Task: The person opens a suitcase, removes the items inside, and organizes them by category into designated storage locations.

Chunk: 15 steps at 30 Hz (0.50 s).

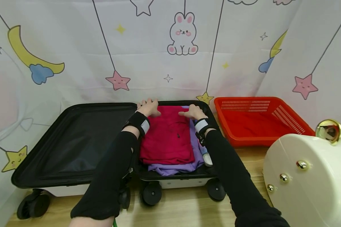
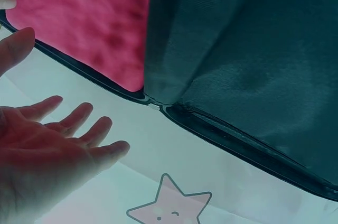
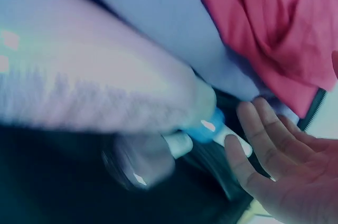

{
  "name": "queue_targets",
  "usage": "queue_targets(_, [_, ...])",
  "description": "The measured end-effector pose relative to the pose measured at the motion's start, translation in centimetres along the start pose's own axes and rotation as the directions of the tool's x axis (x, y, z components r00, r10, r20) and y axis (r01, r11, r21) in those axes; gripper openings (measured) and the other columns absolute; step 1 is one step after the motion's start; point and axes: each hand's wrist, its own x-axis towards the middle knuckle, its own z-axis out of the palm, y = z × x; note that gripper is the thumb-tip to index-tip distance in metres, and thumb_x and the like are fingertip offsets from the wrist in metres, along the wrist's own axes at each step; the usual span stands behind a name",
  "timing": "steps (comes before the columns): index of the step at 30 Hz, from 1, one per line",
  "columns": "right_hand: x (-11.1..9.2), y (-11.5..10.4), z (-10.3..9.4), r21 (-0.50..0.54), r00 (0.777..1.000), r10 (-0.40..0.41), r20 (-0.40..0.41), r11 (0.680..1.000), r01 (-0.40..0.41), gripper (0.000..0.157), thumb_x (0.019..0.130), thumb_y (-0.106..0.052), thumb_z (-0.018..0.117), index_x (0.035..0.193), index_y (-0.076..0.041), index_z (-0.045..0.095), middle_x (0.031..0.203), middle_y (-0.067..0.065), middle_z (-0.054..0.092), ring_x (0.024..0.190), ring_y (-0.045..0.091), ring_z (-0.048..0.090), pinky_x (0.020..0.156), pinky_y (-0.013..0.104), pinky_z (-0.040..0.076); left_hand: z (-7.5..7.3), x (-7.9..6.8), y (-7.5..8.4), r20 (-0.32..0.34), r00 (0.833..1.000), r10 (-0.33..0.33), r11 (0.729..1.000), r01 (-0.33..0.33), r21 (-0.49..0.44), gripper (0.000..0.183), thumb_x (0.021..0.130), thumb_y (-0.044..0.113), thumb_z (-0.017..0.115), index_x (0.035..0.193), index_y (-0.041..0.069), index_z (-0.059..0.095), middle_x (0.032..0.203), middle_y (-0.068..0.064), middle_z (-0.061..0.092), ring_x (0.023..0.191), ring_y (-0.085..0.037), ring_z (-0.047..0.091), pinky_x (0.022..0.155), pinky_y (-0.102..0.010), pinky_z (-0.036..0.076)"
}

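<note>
A folded red garment (image 1: 170, 135) lies on a purple garment (image 1: 197, 157) in the right half of the open suitcase (image 1: 184, 177). My left hand (image 1: 148, 107) is at the back left corner of the red garment, fingers spread and holding nothing. In the left wrist view that hand (image 2: 58, 150) appears palm up beside the suitcase rim. At the back right corner is my right hand (image 1: 195, 112), fingers extended. The right wrist view has its fingers (image 3: 264, 145) close to a small white-tipped blue item (image 3: 206, 129), beside a large pale bottle-like item (image 3: 105, 76).
The suitcase's left half, a black-lined shell (image 1: 82, 142), lies open beside the packed half. A red basket (image 1: 233, 140) stands to the right, with a white rounded case (image 1: 298, 183) with gold studs in front of it. A patterned curtain (image 1: 159, 63) hangs behind.
</note>
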Motion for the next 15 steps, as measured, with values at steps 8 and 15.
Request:
queue_targets(8, [0.7,-0.1,1.5,0.114,0.994,-0.006,-0.105,0.993,0.018,0.057,0.091,-0.047,0.069,0.114,0.004,0.057,0.102,0.016,0.057,0.100,0.031,0.055,0.084,0.039,0.046,0.2,0.2,-0.4,0.012,1.000,0.011,1.000,-0.011,0.003,0.071,0.102,0.029,0.049,0.162,0.009,0.016,0.166,-0.023,0.014,0.152,-0.048,0.010,0.124,-0.063,0.009])
queue_targets(15, [1.2,-0.7,1.8,0.160,0.980,-0.184,-0.078,0.968,0.195,0.034,0.096,-0.028,0.065,0.108,0.004,0.064,0.086,0.005,0.055,0.084,0.020,0.051,0.072,0.027,0.041,0.1,0.5,-0.6,0.038,0.999,0.030,0.999,-0.030,0.015,0.075,0.101,0.030,0.052,0.162,0.008,0.013,0.166,-0.024,0.014,0.153,-0.048,0.012,0.124,-0.062,0.013])
